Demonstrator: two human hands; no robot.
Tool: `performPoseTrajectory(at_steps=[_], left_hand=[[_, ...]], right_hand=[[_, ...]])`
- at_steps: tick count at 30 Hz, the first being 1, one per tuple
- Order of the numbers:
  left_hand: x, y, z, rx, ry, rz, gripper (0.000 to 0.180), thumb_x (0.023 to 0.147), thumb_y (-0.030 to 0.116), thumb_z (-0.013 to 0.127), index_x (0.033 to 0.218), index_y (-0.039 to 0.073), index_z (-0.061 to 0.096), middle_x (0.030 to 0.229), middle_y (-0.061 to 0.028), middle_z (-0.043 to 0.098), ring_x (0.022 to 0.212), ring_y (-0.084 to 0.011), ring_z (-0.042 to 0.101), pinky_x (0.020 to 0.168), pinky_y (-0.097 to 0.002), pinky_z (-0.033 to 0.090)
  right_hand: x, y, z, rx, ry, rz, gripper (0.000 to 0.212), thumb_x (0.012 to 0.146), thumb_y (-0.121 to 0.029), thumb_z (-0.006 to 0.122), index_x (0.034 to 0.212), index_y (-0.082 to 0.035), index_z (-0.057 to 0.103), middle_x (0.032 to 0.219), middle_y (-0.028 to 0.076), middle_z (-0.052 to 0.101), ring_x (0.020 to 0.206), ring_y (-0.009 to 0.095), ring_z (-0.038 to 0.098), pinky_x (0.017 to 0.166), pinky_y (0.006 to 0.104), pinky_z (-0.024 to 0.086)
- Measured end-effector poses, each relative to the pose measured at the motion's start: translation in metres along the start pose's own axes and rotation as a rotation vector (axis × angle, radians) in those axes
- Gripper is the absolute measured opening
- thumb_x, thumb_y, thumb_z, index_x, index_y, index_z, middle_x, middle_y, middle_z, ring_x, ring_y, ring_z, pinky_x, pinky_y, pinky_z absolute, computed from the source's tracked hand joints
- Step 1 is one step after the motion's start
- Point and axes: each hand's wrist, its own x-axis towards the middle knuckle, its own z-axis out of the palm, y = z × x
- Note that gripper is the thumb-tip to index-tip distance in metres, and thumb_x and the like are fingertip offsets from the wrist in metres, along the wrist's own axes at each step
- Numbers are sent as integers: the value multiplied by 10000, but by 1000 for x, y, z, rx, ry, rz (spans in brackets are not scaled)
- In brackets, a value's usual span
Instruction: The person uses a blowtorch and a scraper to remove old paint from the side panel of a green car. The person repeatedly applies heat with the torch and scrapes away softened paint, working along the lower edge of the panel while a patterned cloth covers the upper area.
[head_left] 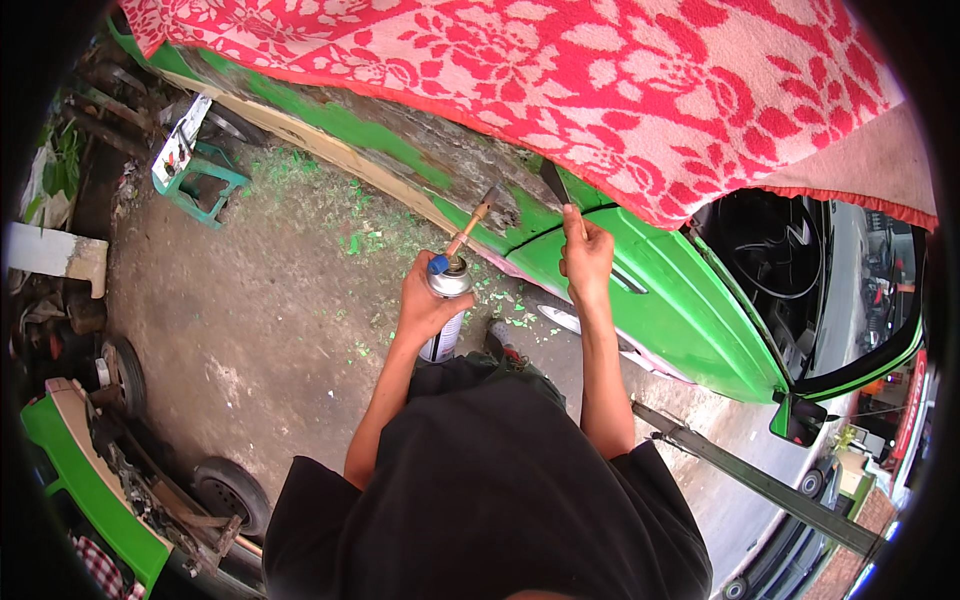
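My left hand [422, 308] is closed around a gas torch. Its canister [450, 282] has a silver top and a white lower body. A blue knob [438, 264] sits beside the brass-coloured burner tube [468, 230], which slants up and right toward the green car's side. No flame is visible. My right hand [588, 255] grips a scraper by its handle, with the dark blade [553, 184] at the green paint near the cloth's edge. Left of the blade, the body panel [440, 145] is patchy, part green and part bare greyish-brown.
A red-and-pink floral cloth [560, 80] drapes over the car. Green paint flakes [352, 243] litter the concrete floor. At the left are a teal stool [205, 180] and wheels [232, 490]. The green car door [660, 310] with its window and mirror stands at the right, near a metal beam [760, 480].
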Motion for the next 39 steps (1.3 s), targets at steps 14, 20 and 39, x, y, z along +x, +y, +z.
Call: performPoseTrajectory(at_steps=[14, 20, 39], left_hand=[[-24, -23, -36, -130, 25, 11, 485, 593, 102, 826, 938, 45, 490, 823, -23, 579, 754, -102, 553, 689, -280, 477], [-50, -28, -75, -13, 43, -46, 516, 569, 127, 833, 961, 43, 508, 826, -45, 607, 777, -120, 578, 726, -296, 487], [-87, -16, -55, -95, 833, -126, 544, 630, 78, 834, 1028, 34, 465, 864, -68, 618, 794, -120, 594, 741, -296, 504]], right_hand=[[-23, -3, -6, 429, -121, 155, 426, 974, -357, 598, 656, -155, 401, 551, -92, 268, 408, 27, 217, 361, 241, 143], [-44, -5, 20, 422, -250, 220, 447, 987, -403, 568, 656, -144, 415, 490, -90, 248, 383, 26, 206, 355, 246, 140], [-14, -34, 102, 241, -810, 232, 414, 980, -420, 569, 710, -126, 461, 489, -86, 269, 384, 36, 226, 367, 241, 152]])
